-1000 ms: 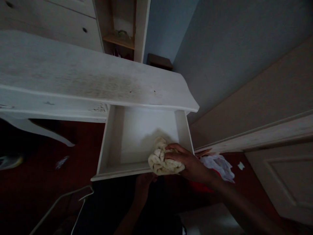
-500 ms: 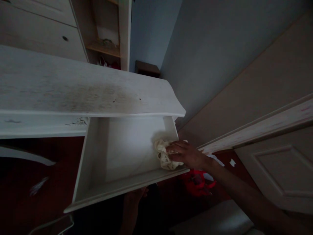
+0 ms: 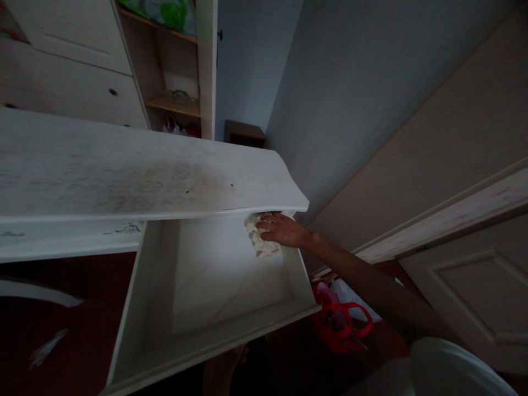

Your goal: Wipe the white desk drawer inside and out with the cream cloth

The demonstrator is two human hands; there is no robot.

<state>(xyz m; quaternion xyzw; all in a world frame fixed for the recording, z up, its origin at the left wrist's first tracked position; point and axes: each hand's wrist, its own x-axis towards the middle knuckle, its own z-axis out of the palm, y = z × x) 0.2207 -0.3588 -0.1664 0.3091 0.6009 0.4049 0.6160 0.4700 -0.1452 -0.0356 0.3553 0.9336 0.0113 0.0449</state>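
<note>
A white drawer [image 3: 214, 297] is pulled out from under a white tabletop [image 3: 256, 176] with dark stains on it. Inside, at the back right corner, my right hand [image 3: 284, 230] presses a crumpled cream cloth [image 3: 262, 245], its fingers closed over it. My left hand [image 3: 231, 357] is low in front, just below the drawer's front edge. Shadow and the drawer hide most of its fingers, so whether it grips the drawer cannot be made out.
Beyond the tabletop stands a white cabinet [image 3: 86, 82] with open shelves. A red bag [image 3: 344, 324] lies on the dark red floor right of the drawer. A grey wall [image 3: 350, 99] and a panelled door [image 3: 482, 286] are on the right.
My right hand has slid the cloth from the drawer's front right corner to its back right. The view has tilted up a little. My left hand stays below the front edge.
</note>
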